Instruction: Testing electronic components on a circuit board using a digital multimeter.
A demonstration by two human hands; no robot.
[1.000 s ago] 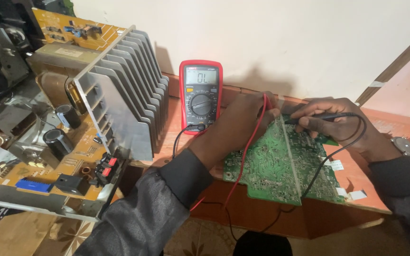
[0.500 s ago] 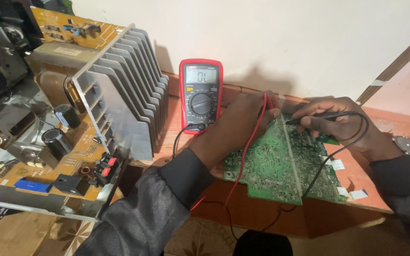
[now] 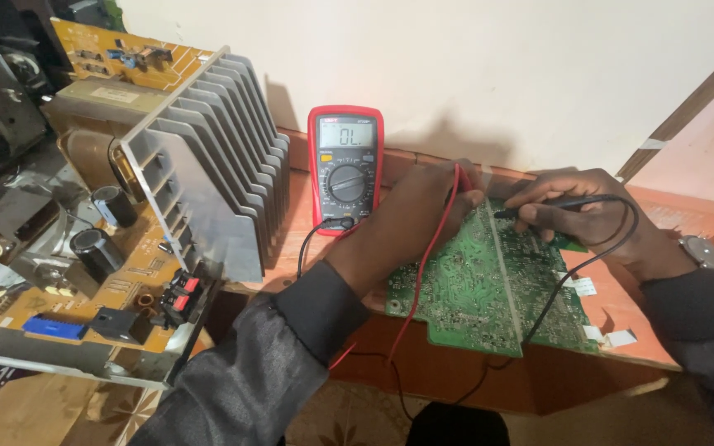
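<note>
The left hand (image 3: 419, 216) is closed around a thin red probe wire (image 3: 428, 264), pressing on the flat green circuit board (image 3: 489, 289); the right hand (image 3: 584, 211) pinches a thin black probe (image 3: 539, 206) over that board; behind the left hand stands a red meter with a grey dial (image 3: 345, 169); the board lies on the brown wooden counter (image 3: 663, 330) under both hands.

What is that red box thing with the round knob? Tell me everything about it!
The meter is a handheld tester with a red rubbery shell and dark grey face. It has a small grey screen on top, lit with characters, a round dial in the middle and sockets below, where a black lead plugs in. It leans back against the pale wall, standing on the reddish table, beside the left hand.
</note>
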